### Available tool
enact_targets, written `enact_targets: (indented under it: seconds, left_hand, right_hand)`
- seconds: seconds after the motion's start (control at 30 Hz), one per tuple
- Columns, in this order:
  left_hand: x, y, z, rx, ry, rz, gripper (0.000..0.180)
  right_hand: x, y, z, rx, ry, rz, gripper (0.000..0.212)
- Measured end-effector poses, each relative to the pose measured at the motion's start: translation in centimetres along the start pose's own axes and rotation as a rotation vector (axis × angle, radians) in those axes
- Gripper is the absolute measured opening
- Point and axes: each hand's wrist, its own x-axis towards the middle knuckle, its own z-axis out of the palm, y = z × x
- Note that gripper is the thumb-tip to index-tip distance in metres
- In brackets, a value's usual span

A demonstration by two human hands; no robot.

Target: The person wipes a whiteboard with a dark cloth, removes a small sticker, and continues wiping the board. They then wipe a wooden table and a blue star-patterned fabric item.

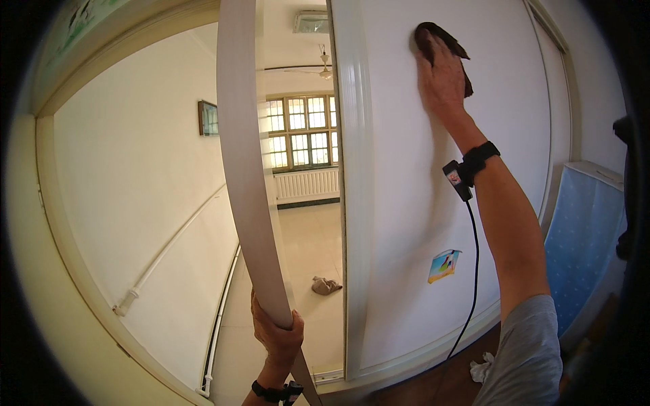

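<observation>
While the right hand (443,81) holds a dark brown cloth (455,44) against the upper part of a white panel (399,169), the left hand (276,335) is closed around the near edge of a tall, grey-brown door (245,149), low down, with its thumb on the right side. The right hand lies over the cloth with its fingers stretched upward, and parts of the cloth stick out past it on the right. Its arm reaches up from the lower right in a grey sleeve (525,352). A black wristband (479,157) with a small device sits on the right wrist, and a black cable (476,250) runs down from it; the left wrist wears a similar band. Lower on the panel, left of the cable, is a small colourful sticker (445,266).

Between the door and the panel, a room shows on the far side. A crumpled greyish-brown rag (326,285) lies on its pale floor (305,233), and a radiator (308,185) stands beneath a barred window (302,132). On the left, a white pipe (176,240) slants along the wall. At the right are a blue cover (582,230) and, lower and nearer, some crumpled white paper (481,367).
</observation>
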Motion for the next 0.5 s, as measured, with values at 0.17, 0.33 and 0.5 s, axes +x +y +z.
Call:
enact_targets:
  seconds: [0.17,0.33,0.5]
  left_hand:
    - [0.0,0.4,0.2,0.042,0.013,-0.011,0.09]
    - [0.3,1.0,-0.4,0.052,0.022,-0.113,0.089]
    - [0.7,1.5,-0.9,-0.015,0.025,-0.187,0.091]
  right_hand:
    - [-1.6,-1.1,-1.1,0.04,0.033,0.029,0.047]
    - [-8.6,-8.2,-3.5,0.254,-0.033,-0.112,0.053]
    - [-13.3,-6.8,-7.0,0.168,-0.113,-0.102,0.06]
